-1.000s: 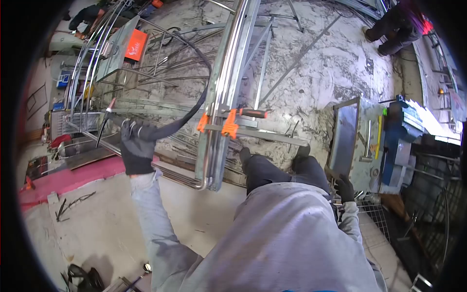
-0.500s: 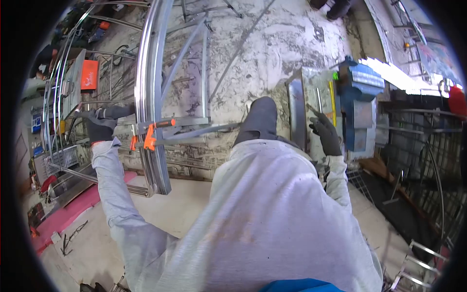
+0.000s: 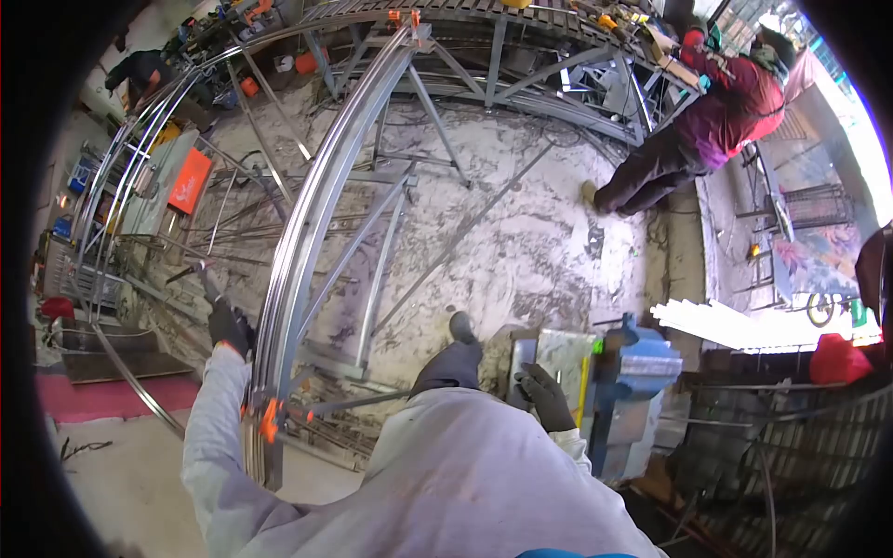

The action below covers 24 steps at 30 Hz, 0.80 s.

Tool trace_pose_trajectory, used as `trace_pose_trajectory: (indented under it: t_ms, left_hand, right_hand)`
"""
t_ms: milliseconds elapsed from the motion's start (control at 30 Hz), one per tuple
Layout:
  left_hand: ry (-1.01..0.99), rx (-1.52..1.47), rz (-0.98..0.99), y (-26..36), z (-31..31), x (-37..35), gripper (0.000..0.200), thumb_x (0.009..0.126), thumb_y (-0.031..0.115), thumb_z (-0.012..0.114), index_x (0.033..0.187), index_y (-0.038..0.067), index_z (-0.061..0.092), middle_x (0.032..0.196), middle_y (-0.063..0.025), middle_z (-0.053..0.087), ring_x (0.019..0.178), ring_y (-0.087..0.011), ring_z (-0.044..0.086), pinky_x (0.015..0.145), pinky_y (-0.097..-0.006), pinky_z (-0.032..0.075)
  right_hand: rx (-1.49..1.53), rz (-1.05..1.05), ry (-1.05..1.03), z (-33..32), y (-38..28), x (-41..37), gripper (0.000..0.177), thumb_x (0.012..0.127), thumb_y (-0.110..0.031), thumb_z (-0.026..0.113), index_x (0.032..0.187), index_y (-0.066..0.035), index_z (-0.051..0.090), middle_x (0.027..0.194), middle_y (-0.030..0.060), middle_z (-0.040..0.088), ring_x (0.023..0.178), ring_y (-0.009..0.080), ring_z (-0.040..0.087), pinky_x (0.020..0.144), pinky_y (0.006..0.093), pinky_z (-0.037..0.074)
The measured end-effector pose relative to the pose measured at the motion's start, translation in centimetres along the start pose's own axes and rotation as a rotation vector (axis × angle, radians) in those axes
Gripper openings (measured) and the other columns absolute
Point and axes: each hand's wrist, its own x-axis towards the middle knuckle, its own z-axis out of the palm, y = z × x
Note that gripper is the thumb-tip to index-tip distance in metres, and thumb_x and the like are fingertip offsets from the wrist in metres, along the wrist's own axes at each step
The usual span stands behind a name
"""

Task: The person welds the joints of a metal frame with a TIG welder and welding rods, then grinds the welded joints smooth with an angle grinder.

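My left hand [image 3: 229, 327], in a dark glove, is closed around the handle of what looks like a hammer [image 3: 206, 279]. The crosswise head points away from me and to the left. Just right of this hand run long shiny steel rails [image 3: 302, 223], with an orange clamp [image 3: 271, 420] fixed near their close end. On my other side, my gloved right hand [image 3: 547, 395] is over the edge of a metal-topped stand [image 3: 569, 349]. Its fingers look loosely apart and nothing shows in them. A blue bench vise [image 3: 637, 363] sits right of that hand.
A co-worker in a red top [image 3: 744, 107] stands at the far right beside a slatted workbench [image 3: 446, 13]. Another person [image 3: 139, 79] bends at the far left. Curved metal tubes [image 3: 116, 191] and an orange box [image 3: 190, 181] lie left. Steel bars [image 3: 465, 232] cross the floor.
My view has tilted up, bringing the co-worker and far workbench into sight. My left hand has moved closer to the rails. My right hand has shifted toward the stand's left edge.
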Motion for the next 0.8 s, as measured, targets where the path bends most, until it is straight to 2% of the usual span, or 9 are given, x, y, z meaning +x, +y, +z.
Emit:
trace_pose_trajectory:
  t_ms: [100, 333, 367, 467, 567, 600, 633, 733, 800]
  left_hand:
    - [0.185, 0.237, 0.022, -0.4, 1.9, -0.8, 0.036, 0.101, 0.044, 0.058, 0.081, 0.014, 0.054, 0.063, -0.0001, 0.05, 0.047, -0.0159, 0.046, 0.043, -0.0351, 0.036]
    - [0.227, 0.244, 0.014, -0.2, 4.3, -2.3, 0.032, 0.101, 0.045, 0.059, 0.088, 0.016, 0.056, 0.065, -0.0003, 0.054, 0.05, -0.016, 0.05, 0.044, -0.0335, 0.038]
    - [0.222, 0.272, 0.005, -1.2, 0.8, 2.0, 0.032, 0.101, 0.045, 0.059, 0.088, 0.016, 0.056, 0.065, -0.0003, 0.054, 0.05, -0.016, 0.05, 0.044, -0.0335, 0.038]
    - [-0.028, 0.145, -0.189, -2.3, -1.6, 5.1, 0.034, 0.104, 0.047, 0.057, 0.088, 0.018, 0.058, 0.067, -0.0004, 0.057, 0.056, -0.0186, 0.057, 0.05, -0.0355, 0.045]
    - [-0.187, 0.318, -0.048, -3.1, -0.9, 8.0, 0.035, 0.106, 0.046, 0.053, 0.086, 0.018, 0.059, 0.066, -0.0004, 0.055, 0.057, -0.0191, 0.057, 0.053, -0.0363, 0.047]
    - [0.024, -0.084, -0.293, 0.5, 5.9, 4.5, 0.042, 0.106, 0.048, 0.049, 0.079, 0.017, 0.057, 0.064, 0.0006, 0.053, 0.056, -0.0183, 0.053, 0.052, -0.0373, 0.043]
    - [0.021, -0.081, -0.291, 1.3, 6.5, 5.5, 0.042, 0.106, 0.048, 0.049, 0.079, 0.017, 0.057, 0.064, 0.0006, 0.053, 0.056, -0.0183, 0.053, 0.052, -0.0373, 0.043]
    - [-0.288, -0.004, -0.308, 2.6, 10.3, 10.4, 0.053, 0.107, 0.051, 0.037, 0.063, 0.022, 0.045, 0.053, 0.0032, 0.043, 0.046, -0.0173, 0.039, 0.047, -0.0406, 0.033]
    - [-0.446, -0.111, -0.316, 5.3, 16.0, 10.0, 0.052, 0.108, 0.049, 0.034, 0.065, 0.023, 0.048, 0.054, 0.0061, 0.041, 0.047, -0.0122, 0.04, 0.047, -0.037, 0.036]
  right_hand:
    - [-0.035, 0.13, 0.037, -1.2, -4.1, 3.5, 0.049, 0.103, -0.017, 0.062, 0.148, -0.001, 0.052, 0.121, 0.0089, 0.067, 0.105, 0.0156, 0.065, 0.092, 0.0305, 0.054]
    - [-0.084, -0.049, 0.004, -6.2, -10.9, 15.2, 0.045, 0.105, -0.019, 0.06, 0.146, -0.001, 0.056, 0.118, 0.0047, 0.068, 0.101, 0.0118, 0.063, 0.088, 0.027, 0.05]
    - [-0.087, -0.051, 0.032, -6.1, -12.3, 16.5, 0.046, 0.104, -0.021, 0.06, 0.146, -0.001, 0.056, 0.119, 0.0054, 0.068, 0.101, 0.0124, 0.064, 0.088, 0.0269, 0.05]
    - [-0.129, 0.007, 0.109, -5.6, -16.0, 20.2, 0.054, 0.101, -0.031, 0.064, 0.148, -0.005, 0.053, 0.128, 0.0095, 0.067, 0.104, 0.0187, 0.067, 0.093, 0.0334, 0.052]
    - [-0.148, 0.048, 0.108, -4.9, -18.0, 24.2, 0.057, 0.101, -0.035, 0.064, 0.149, -0.006, 0.052, 0.13, 0.0109, 0.067, 0.106, 0.0191, 0.067, 0.094, 0.033, 0.052]
    - [-0.161, 0.062, 0.097, -3.8, -19.7, 25.2, 0.059, 0.101, -0.036, 0.065, 0.15, -0.005, 0.051, 0.13, 0.0111, 0.067, 0.108, 0.0197, 0.067, 0.094, 0.0339, 0.052]
    - [-0.157, 0.06, 0.099, -2.9, -20.4, 27.1, 0.059, 0.101, -0.036, 0.065, 0.15, -0.005, 0.051, 0.13, 0.0111, 0.067, 0.108, 0.0197, 0.067, 0.094, 0.0339, 0.052]
    - [-0.1, -0.021, -0.095, -1.7, -23.6, 33.5, 0.056, 0.104, -0.028, 0.062, 0.152, -0.004, 0.048, 0.131, 0.0118, 0.068, 0.111, 0.0202, 0.067, 0.096, 0.0357, 0.053]
    - [-0.024, -0.148, -0.247, 1.2, -25.1, 39.8, 0.049, 0.108, -0.021, 0.055, 0.153, -0.003, 0.047, 0.134, 0.0126, 0.066, 0.116, 0.0217, 0.067, 0.099, 0.0352, 0.054]
